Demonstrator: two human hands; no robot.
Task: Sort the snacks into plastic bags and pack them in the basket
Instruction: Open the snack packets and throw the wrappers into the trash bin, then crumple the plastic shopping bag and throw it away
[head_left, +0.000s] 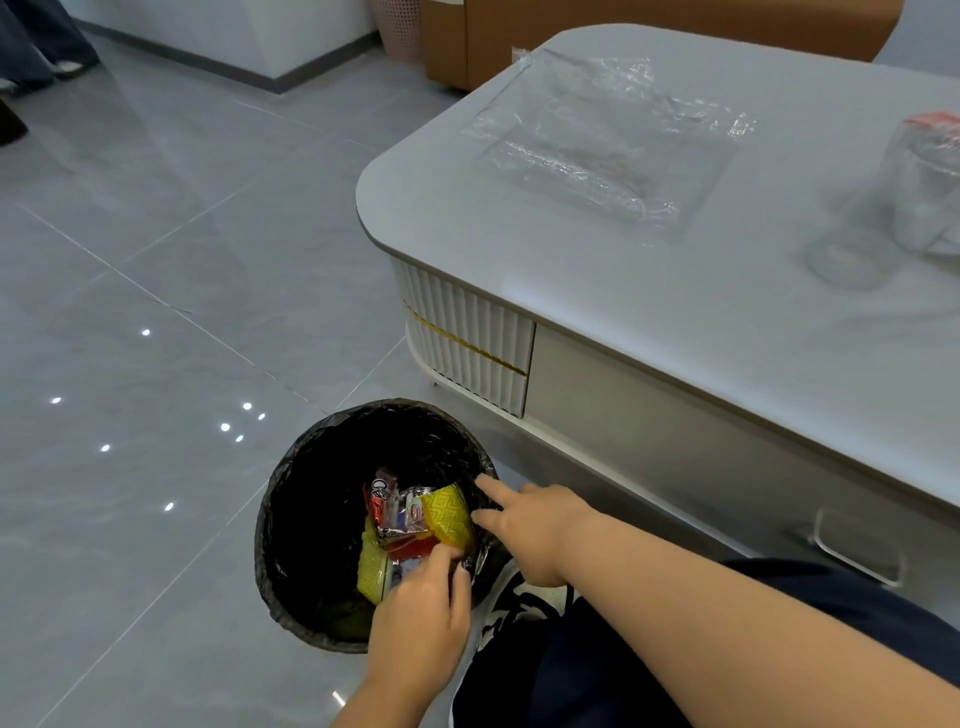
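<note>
Bag of snacks (415, 525) sits inside the black-lined basket (291, 519) on the floor, long axis running from the left hand (421, 623) up and away toward the far rim. Left fingers curl onto the bag's near end, apparently pinching it. Right hand (530, 530): fingers (488, 486) spread and extended, tips touching the bag's yellow packet at the basket's right rim. Empty plastic bags (602, 140) lie flat on the counter (675, 312), well apart beyond the right hand.

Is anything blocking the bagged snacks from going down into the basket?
Nothing visible does. The bag of snacks is already inside the mouth of the black-lined basket, with the left hand gripping its near end and the right hand at the rim, fingers extended against the bag.
</note>
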